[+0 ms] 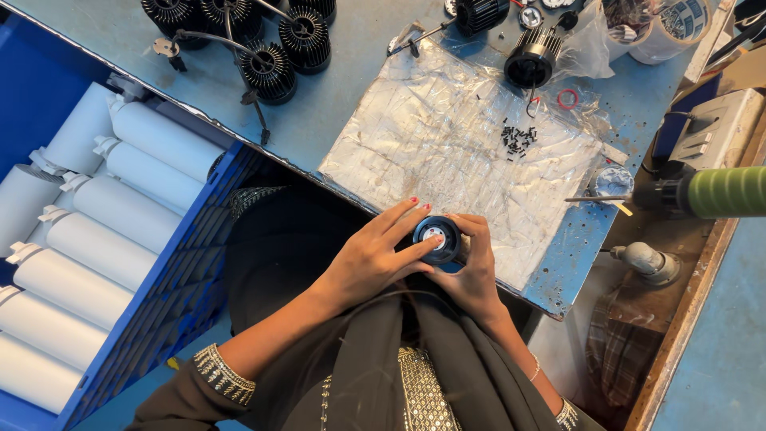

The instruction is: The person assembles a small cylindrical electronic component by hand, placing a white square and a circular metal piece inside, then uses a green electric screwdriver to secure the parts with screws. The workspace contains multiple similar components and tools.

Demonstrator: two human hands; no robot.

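Hands meeting at the near edge of the bench point(335, 104), both wrapped round a small black round lamp housing point(437, 238) with a white centre. Left hand point(373, 255) curled about its side, thumb pressed on the rim; right hand point(472, 267) cupping the other side, fingers closed on it. Judged midway — housing not yet set down, a cluster of finned black housings point(271, 44) waiting at the far left, one more point(531, 60) by the crinkled plastic sheet point(447, 152), loose black screws point(517, 140) scattered on it. White cylindrical cartridges point(120, 215) lying in rows in a blue crate point(191, 263) at left — labels not readable. Green-handled screwdriver point(702, 193) resting at right.
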